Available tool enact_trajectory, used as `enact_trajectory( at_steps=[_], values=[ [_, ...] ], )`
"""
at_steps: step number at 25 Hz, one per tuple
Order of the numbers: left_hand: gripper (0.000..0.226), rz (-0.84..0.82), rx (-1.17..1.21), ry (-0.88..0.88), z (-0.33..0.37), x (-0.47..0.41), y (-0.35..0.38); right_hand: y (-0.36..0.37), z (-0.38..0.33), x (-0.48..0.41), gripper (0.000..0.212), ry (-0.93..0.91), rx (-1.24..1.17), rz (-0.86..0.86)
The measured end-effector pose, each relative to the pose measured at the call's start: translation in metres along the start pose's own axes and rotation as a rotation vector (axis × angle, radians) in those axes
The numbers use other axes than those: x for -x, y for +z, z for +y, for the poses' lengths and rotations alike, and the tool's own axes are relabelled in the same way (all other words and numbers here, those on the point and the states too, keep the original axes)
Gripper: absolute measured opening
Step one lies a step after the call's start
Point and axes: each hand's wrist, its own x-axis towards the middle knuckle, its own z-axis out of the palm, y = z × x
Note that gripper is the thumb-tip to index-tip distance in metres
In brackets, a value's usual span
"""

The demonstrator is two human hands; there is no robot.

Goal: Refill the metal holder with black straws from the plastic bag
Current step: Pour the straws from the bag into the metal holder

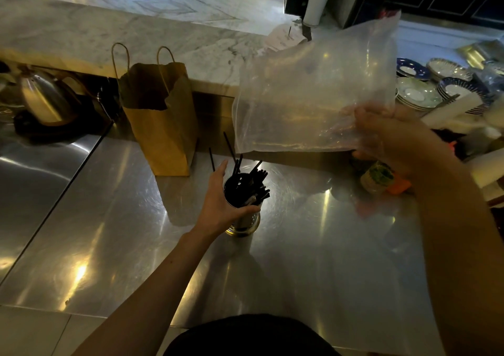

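My left hand point(221, 197) clasps the metal holder point(245, 220) of black straws point(255, 181); right hand point(392, 140) grips the plastic bag point(313, 88), seemingly empty

The left arm reaches forward, almost straight, and the left hand point(222, 197) cups the metal holder point(245, 219), thumb hooked across its near side and fingers laid along the far side. The right arm is bent and raised higher. The right hand point(387, 137) grips the lower edge of the plastic bag point(313, 88) with curled fingers.
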Motion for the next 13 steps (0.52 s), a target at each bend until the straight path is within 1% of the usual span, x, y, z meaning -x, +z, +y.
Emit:
enact_trajectory(
  at_steps=[4, 8, 10, 13],
  values=[
    [0.12, -0.04, 0.006, -0.043, 0.003, -0.001, 0.002, 0.016, 0.031, -0.002, 0.021, 0.039, -0.188, 0.038],
    [0.125, -0.093, -0.008, -0.025, 0.006, -0.002, 0.001, 0.032, 0.062, 0.006, 0.021, 0.066, -0.334, 0.071],
    [0.129, -0.106, -0.026, -0.019, 0.003, -0.005, 0.0, 0.039, 0.079, 0.011, 0.023, 0.075, -0.444, 0.067],
    [0.126, -0.112, -0.026, -0.027, 0.003, -0.006, 0.001, 0.045, 0.102, 0.016, 0.019, 0.09, -0.599, 0.099]
  ],
)
